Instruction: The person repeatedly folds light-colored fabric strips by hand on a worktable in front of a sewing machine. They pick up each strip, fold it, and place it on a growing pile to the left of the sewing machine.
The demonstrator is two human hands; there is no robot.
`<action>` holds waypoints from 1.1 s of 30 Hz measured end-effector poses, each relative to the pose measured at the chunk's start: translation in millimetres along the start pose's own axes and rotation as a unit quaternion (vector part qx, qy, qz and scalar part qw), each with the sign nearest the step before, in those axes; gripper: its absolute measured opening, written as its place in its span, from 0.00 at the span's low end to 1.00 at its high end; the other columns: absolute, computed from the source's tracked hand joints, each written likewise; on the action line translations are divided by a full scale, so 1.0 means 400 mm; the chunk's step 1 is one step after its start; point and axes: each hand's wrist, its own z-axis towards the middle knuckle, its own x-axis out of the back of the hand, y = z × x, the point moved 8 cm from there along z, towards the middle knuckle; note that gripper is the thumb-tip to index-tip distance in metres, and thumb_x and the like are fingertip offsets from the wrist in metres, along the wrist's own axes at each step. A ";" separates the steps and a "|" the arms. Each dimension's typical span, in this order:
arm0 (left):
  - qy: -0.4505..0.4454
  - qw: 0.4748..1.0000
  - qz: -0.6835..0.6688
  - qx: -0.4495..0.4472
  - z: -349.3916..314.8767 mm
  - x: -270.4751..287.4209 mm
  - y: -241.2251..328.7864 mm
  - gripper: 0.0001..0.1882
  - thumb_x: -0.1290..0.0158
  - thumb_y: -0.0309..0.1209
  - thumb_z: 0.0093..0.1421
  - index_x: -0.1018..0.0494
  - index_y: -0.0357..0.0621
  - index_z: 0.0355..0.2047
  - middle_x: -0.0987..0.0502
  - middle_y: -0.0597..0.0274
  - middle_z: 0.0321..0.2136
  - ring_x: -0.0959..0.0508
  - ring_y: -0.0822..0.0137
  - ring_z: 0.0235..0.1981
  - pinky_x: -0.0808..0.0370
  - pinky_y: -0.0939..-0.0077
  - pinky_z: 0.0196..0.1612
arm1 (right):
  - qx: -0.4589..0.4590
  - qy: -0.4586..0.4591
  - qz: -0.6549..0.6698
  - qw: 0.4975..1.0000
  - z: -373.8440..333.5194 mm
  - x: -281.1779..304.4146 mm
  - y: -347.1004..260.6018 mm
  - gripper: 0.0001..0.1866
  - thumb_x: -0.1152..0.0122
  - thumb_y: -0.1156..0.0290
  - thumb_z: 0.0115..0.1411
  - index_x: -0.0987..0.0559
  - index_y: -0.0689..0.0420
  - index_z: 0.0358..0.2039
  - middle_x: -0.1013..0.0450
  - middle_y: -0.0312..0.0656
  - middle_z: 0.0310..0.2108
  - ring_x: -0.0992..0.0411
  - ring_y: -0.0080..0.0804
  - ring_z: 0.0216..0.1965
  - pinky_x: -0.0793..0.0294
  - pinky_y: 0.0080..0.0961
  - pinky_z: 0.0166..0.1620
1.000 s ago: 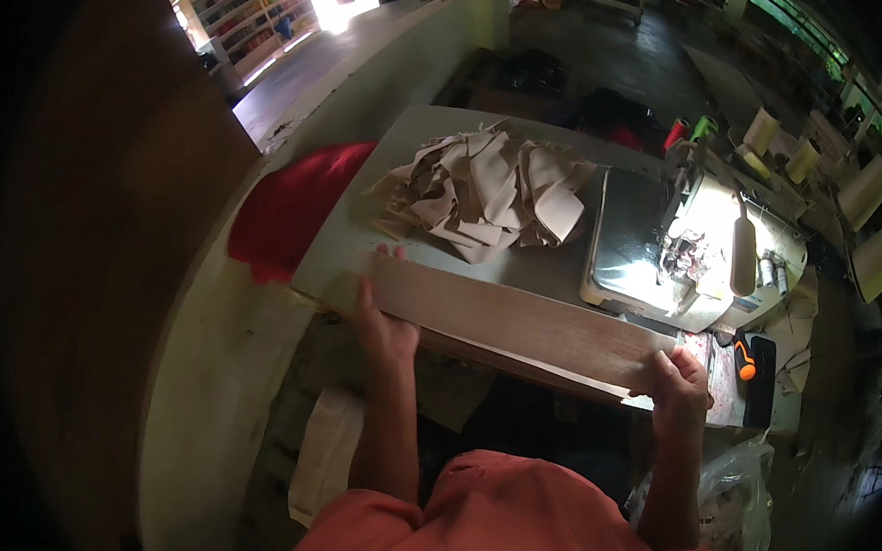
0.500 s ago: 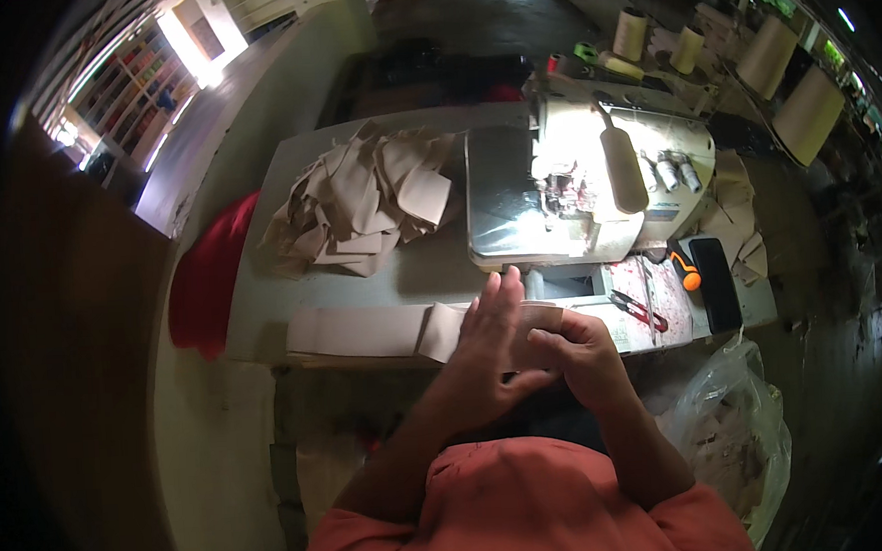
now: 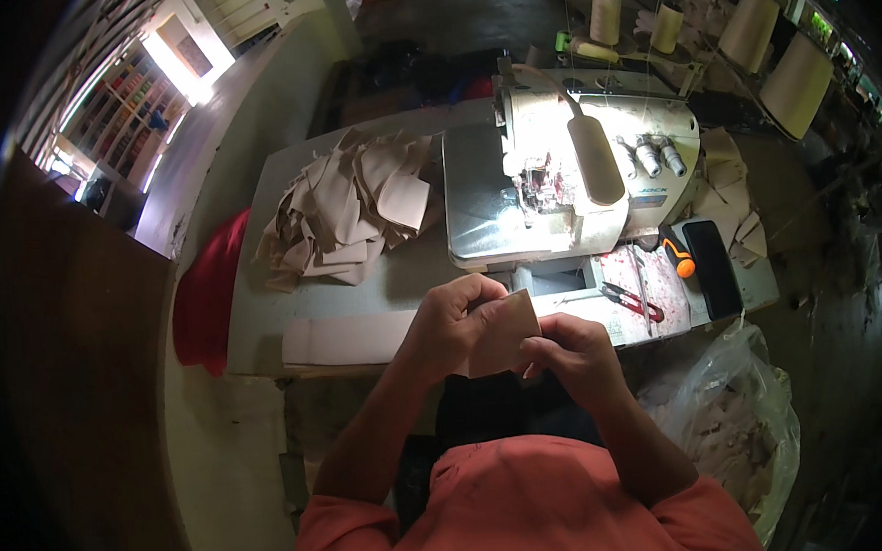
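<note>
A beige fabric piece (image 3: 509,334) is held up between both hands in front of my body, just off the table's near edge. My left hand (image 3: 451,327) is closed on its upper left part, fingers curled and thumb along the cloth. My right hand (image 3: 575,356) pinches its right edge between thumb and fingers. Left of my hands, a flat beige fabric strip (image 3: 343,340) lies along the table's front edge, its right end hidden behind my left hand. Farther back is a loose heap of beige fabric pieces (image 3: 353,205).
A lit sewing machine (image 3: 643,125) stands beyond my hands, with thread cones (image 3: 795,87) behind it. To the right lie red-handled thread snips (image 3: 634,303), an orange-handled tool (image 3: 682,261) and a black phone (image 3: 710,266). A clear plastic bag of scraps (image 3: 738,430) hangs below. Red cloth (image 3: 208,298) is at left.
My left hand, held flat with fingers stretched before, has closed on the fabric piece. The piece is now raised upright between both hands. The view has shifted slightly.
</note>
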 end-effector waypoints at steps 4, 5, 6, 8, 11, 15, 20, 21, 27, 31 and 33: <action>0.030 0.996 0.073 -0.048 0.049 0.008 0.019 0.06 0.50 0.29 0.51 0.32 0.37 0.25 0.30 0.65 0.20 0.31 0.77 0.24 0.34 0.84 0.27 | 0.024 0.028 0.029 0.999 0.023 0.018 -0.023 0.07 0.47 0.75 0.51 0.28 0.65 0.30 0.29 0.38 0.23 0.30 0.20 0.24 0.32 0.13 0.26; 0.046 0.987 0.131 -0.081 0.074 0.013 0.024 0.06 0.50 0.28 0.50 0.32 0.37 0.25 0.30 0.62 0.21 0.30 0.74 0.24 0.34 0.84 0.28 | 0.026 0.036 0.047 0.998 0.049 0.027 -0.017 0.07 0.47 0.75 0.51 0.28 0.65 0.30 0.29 0.38 0.23 0.30 0.20 0.24 0.33 0.13 0.26; 0.059 0.974 0.186 -0.115 0.103 0.011 0.025 0.07 0.50 0.28 0.50 0.32 0.36 0.25 0.29 0.59 0.21 0.29 0.72 0.23 0.33 0.83 0.28 | 0.028 0.046 0.064 0.996 0.076 0.041 -0.005 0.07 0.47 0.76 0.51 0.28 0.65 0.30 0.29 0.39 0.23 0.30 0.20 0.23 0.33 0.12 0.25; 0.108 0.955 0.219 -0.170 0.146 0.013 0.017 0.07 0.50 0.28 0.48 0.32 0.36 0.25 0.29 0.54 0.23 0.28 0.63 0.25 0.31 0.74 0.30 | 0.062 0.088 0.085 0.991 0.124 0.074 0.013 0.09 0.47 0.77 0.50 0.32 0.65 0.33 0.30 0.41 0.24 0.30 0.21 0.22 0.33 0.13 0.24; 0.051 0.880 0.396 -0.259 0.148 -0.025 0.033 0.06 0.51 0.27 0.48 0.31 0.38 0.27 0.32 0.55 0.24 0.31 0.59 0.28 0.33 0.70 0.32 | 0.070 0.111 0.065 0.989 0.126 0.085 0.026 0.14 0.48 0.78 0.50 0.38 0.62 0.37 0.30 0.40 0.22 0.30 0.22 0.21 0.33 0.13 0.23; 0.017 0.884 0.421 -0.202 0.161 -0.034 0.009 0.09 0.54 0.25 0.45 0.32 0.39 0.30 0.33 0.57 0.28 0.32 0.58 0.33 0.33 0.70 0.36 | 0.080 0.107 0.099 0.986 0.121 0.086 0.048 0.11 0.51 0.78 0.53 0.34 0.64 0.38 0.30 0.39 0.23 0.31 0.21 0.23 0.33 0.12 0.26; 0.012 0.898 0.378 -0.223 0.219 -0.020 0.016 0.08 0.53 0.25 0.45 0.33 0.39 0.28 0.33 0.57 0.27 0.32 0.59 0.31 0.33 0.69 0.36 | 0.077 0.104 0.100 0.987 0.154 0.088 0.015 0.10 0.51 0.76 0.54 0.29 0.64 0.37 0.29 0.39 0.25 0.31 0.20 0.24 0.33 0.12 0.27; 0.009 0.895 0.377 -0.236 0.224 -0.023 0.022 0.09 0.52 0.26 0.44 0.33 0.39 0.28 0.32 0.58 0.26 0.32 0.59 0.30 0.33 0.70 0.35 | 0.077 0.105 0.096 0.987 0.161 0.093 0.019 0.11 0.51 0.79 0.53 0.31 0.66 0.38 0.29 0.43 0.26 0.29 0.25 0.24 0.30 0.16 0.27; 0.097 0.834 0.446 -0.311 0.194 -0.024 0.053 0.09 0.47 0.22 0.40 0.32 0.36 0.25 0.32 0.53 0.26 0.31 0.58 0.29 0.33 0.69 0.34 | 0.083 0.125 0.054 0.987 0.173 0.100 0.013 0.09 0.52 0.77 0.54 0.29 0.65 0.37 0.28 0.42 0.26 0.30 0.22 0.24 0.31 0.14 0.27; 0.076 0.885 0.373 -0.268 0.178 -0.018 0.015 0.10 0.51 0.22 0.45 0.31 0.34 0.31 0.31 0.49 0.29 0.29 0.54 0.32 0.32 0.68 0.38 | 0.076 0.127 0.030 0.989 0.191 0.096 -0.001 0.10 0.53 0.77 0.55 0.29 0.64 0.38 0.28 0.42 0.25 0.30 0.22 0.25 0.31 0.14 0.28; 0.084 0.908 0.330 -0.243 0.227 0.023 -0.009 0.11 0.51 0.23 0.46 0.32 0.35 0.32 0.30 0.50 0.29 0.29 0.54 0.31 0.31 0.67 0.36 | 0.058 0.116 0.079 0.988 0.188 0.094 0.012 0.10 0.54 0.77 0.55 0.30 0.65 0.38 0.28 0.43 0.25 0.30 0.23 0.25 0.31 0.15 0.28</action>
